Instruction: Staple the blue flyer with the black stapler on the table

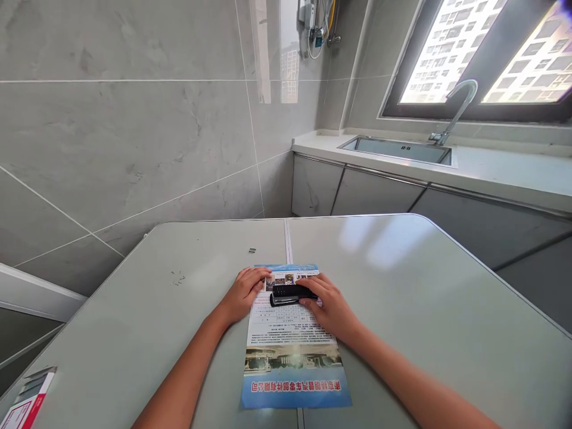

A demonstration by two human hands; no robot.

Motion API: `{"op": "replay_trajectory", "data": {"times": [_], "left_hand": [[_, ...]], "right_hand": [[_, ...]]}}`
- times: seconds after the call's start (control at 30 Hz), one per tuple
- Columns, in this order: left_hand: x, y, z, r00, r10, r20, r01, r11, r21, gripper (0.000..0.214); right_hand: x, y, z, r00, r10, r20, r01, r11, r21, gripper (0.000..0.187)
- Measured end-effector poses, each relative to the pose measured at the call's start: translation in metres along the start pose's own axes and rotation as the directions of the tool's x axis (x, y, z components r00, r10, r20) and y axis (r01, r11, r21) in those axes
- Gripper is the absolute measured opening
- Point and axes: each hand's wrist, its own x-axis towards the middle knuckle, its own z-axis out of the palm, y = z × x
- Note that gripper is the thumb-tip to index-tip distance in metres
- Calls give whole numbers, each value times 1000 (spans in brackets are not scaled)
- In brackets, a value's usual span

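Observation:
A printed leaflet [292, 351] with blue bands lies on the pale grey table [424, 310], its top edge away from me. My left hand [243, 293] rests on the leaflet's upper left corner, fingers curled and pressing the paper down. My right hand [328, 307] grips a black stapler [290, 294] that lies across the upper part of the leaflet, its fingers wrapped over the stapler's right end.
A small loose staple [252, 249] lies on the table beyond the leaflet. A red and white box [27, 399] sits at the near left corner. Behind the table are a tiled wall, a counter with a sink [397, 149] and a tap [458, 107].

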Motion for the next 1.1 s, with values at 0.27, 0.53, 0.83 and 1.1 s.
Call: {"op": "replay_trajectory", "data": {"times": [0.27, 0.53, 0.83, 1.1], "left_hand": [[1, 7, -4, 993, 81, 91, -82, 997, 9, 40], [0, -2, 4, 998, 34, 48, -34, 999, -2, 20], [1, 4, 2, 999, 11, 52, -10, 1000, -15, 19], [2, 3, 1, 998, 18, 59, -17, 1000, -18, 25]], "right_hand": [[-4, 11, 6, 982, 165, -90, -160, 985, 65, 35], [-6, 17, 6, 956, 196, -221, -167, 976, 143, 20], [0, 12, 1, 965, 200, -171, -171, 971, 168, 20], [7, 4, 16, 991, 129, 17, -130, 990, 57, 31]]}}
